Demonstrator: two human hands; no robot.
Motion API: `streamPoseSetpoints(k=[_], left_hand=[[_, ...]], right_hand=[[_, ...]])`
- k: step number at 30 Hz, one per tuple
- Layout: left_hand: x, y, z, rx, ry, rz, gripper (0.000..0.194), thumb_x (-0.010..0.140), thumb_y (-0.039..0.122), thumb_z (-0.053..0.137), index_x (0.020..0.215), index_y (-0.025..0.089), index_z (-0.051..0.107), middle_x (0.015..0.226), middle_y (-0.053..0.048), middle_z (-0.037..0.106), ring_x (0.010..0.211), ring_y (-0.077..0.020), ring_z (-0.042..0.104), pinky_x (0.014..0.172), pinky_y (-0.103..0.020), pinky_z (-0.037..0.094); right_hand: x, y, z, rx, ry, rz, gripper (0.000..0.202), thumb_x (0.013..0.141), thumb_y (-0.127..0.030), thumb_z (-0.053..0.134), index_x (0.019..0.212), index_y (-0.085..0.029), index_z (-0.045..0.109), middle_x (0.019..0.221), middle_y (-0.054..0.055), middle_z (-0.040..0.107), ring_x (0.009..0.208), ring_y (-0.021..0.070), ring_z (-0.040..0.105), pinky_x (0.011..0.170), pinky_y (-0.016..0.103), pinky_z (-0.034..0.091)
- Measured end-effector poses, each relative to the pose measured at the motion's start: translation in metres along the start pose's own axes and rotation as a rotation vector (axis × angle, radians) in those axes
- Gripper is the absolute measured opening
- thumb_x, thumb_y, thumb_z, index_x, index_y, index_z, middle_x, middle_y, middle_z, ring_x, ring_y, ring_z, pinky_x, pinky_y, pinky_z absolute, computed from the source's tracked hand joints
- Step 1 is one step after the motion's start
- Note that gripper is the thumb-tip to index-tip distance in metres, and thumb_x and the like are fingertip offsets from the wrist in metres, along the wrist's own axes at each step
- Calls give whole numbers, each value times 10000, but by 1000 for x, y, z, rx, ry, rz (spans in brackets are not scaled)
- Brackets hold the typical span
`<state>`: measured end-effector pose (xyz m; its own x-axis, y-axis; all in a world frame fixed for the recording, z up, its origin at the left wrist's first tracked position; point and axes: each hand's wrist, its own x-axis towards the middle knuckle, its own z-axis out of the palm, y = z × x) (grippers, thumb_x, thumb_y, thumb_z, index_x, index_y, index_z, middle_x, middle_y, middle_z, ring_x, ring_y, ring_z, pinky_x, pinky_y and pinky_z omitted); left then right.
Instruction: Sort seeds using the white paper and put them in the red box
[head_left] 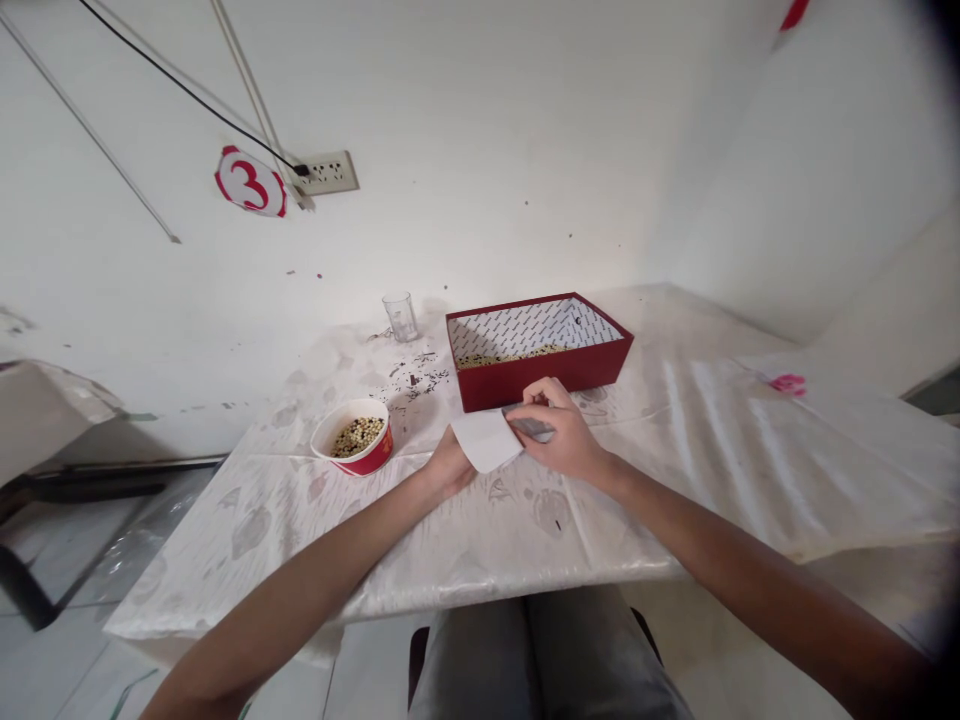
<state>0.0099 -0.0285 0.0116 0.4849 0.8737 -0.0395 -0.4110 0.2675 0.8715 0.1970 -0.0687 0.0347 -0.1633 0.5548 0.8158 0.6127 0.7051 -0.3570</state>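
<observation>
White wall (487, 130) behind cloth-covered table (300, 565). Head view: white sheet (484, 440) between both hands. Left hand (451, 465) partly behind sheet, fingers hidden, grip cannot be told. Right hand (561, 432) pinches sheet's right edge. Red box (536, 382) just beyond right hand, grains (517, 356) inside; red-and-white bowl (371, 460) left of left hand.
</observation>
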Motion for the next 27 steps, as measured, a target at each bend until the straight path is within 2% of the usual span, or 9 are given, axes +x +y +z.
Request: streamPoseSetpoints(k=[6,12,18,23,27], left_hand=[[3,-5,-2,-55,-57,6,418,596,242,955,960,126,787,970,-122,797,986,-287,737,924,-403,555],[4,-7,-6,-93,-84,-30,444,630,292,943,1006,119,784,974,-120,785,858,-227,722,839,-366,549],[10,-5,-14,-133,-101,-107,431,593,347,953,911,113,781,835,-94,767,703,-178,681,683,-296,509],[7,-4,-13,-143,-147,-74,407,615,293,945,943,114,783,937,-115,781,809,-210,705,781,-330,524],[9,-6,-17,-178,-133,-102,369,658,314,916,937,124,769,900,-90,769,808,-200,690,790,-326,506]], right_hand=[[0,-1,-1,-40,-19,28,143,891,-171,692,984,-260,755,961,54,542,902,220,548,775,404,500],[-1,-4,0,-53,-32,34,112,908,-187,686,971,-258,745,955,46,529,900,217,553,799,413,500],[-2,-9,0,-48,-26,20,139,899,-193,704,1005,-272,746,974,41,530,914,215,565,806,413,513],[-4,-6,3,-49,-13,-23,177,894,-179,689,1026,-283,746,964,45,544,891,223,572,769,418,522],[1,-6,1,-69,45,-46,178,881,-193,715,1012,-304,761,928,47,551,848,231,576,742,434,527]])
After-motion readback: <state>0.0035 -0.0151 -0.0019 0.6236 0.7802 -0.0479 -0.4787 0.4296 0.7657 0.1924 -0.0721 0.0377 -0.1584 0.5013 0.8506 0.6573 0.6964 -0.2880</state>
